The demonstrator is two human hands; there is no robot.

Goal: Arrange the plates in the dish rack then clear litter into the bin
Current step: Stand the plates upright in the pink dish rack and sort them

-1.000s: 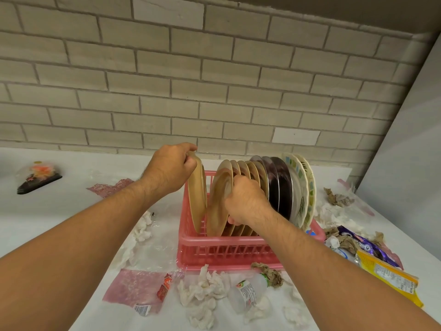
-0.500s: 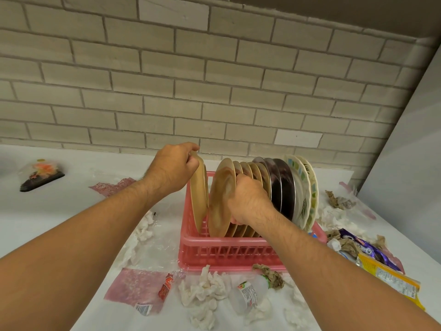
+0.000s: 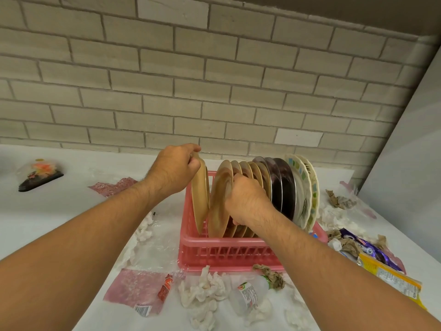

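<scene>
Head view: the person's left grip [image 3: 174,172] curled round the top rim of a tan plate [image 3: 200,197], which stood on edge at the left end of the pink rack [image 3: 226,253]. The right grip [image 3: 248,201] held the rim of the next plate [image 3: 219,201], just beside the first and leaning a little to the right. Behind it stood more tan plates [image 3: 256,173], then dark plates [image 3: 284,187], then two patterned plates [image 3: 306,187] at the right end, all on edge in the rack. The rack sat on a white bench [image 3: 59,216]. Tissues [image 3: 202,287] and a fallen bottle [image 3: 250,292] lay in front of it, a pink wrapper [image 3: 133,287] at the front left, and purple [image 3: 365,247] and yellow wrappers [image 3: 391,278] at the right.
</scene>
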